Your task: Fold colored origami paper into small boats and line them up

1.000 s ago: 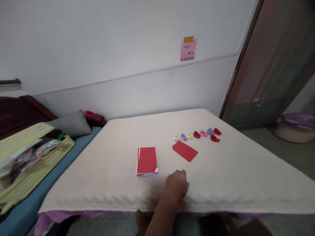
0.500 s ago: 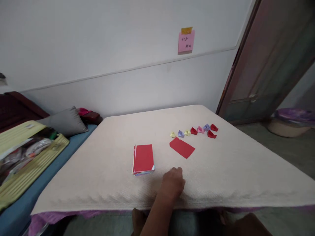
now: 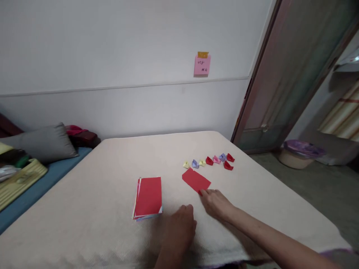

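While both bare hands rest on a cream quilted bed point(image 3: 92, 179), the right hand point(image 3: 215, 203) reaches in from 3 o'clock, its grip released, with the fingertips point(image 3: 203, 192) touching the near corner of a loose red paper sheet point(image 3: 195, 181). The left hand point(image 3: 179, 228) sits lower, just beside a stack of red paper point(image 3: 147, 197) at its 10 o'clock; its fingers curl out of sight, so its grip cannot be told. Small folded paper boats point(image 3: 209, 160) in red, pink, lilac and yellow line up at the sheet's 1 o'clock.
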The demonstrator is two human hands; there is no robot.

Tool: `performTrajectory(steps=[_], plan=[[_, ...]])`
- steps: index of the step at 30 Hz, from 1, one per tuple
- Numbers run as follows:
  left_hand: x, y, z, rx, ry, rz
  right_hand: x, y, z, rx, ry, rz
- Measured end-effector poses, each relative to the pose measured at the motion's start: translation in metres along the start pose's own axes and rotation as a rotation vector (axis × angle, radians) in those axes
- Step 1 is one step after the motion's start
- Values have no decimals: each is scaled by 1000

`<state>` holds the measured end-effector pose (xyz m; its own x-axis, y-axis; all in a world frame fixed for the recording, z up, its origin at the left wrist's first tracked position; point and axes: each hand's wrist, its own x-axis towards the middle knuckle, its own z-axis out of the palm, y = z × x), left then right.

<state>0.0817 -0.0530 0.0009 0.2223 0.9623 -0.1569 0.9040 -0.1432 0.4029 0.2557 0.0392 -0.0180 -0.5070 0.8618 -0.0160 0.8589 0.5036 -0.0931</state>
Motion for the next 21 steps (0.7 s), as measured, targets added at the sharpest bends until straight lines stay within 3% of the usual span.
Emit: performTrajectory(steps=[5,10,15,18,21], plan=[[5,-2,2,-33,5,-10,36,-8,21,-99,-82,147],[6,-1,1,-75,-4,-59,54,-15,23,-56,-89,229],[7,5,-7,-192,31,-114,40,-11,9,147,-19,273],[16,2,-6,-369,157,-136,22,-16,-6,347,55,242],[25,-5,-3,-698,324,-212,2,-24,-17,585,85,115]])
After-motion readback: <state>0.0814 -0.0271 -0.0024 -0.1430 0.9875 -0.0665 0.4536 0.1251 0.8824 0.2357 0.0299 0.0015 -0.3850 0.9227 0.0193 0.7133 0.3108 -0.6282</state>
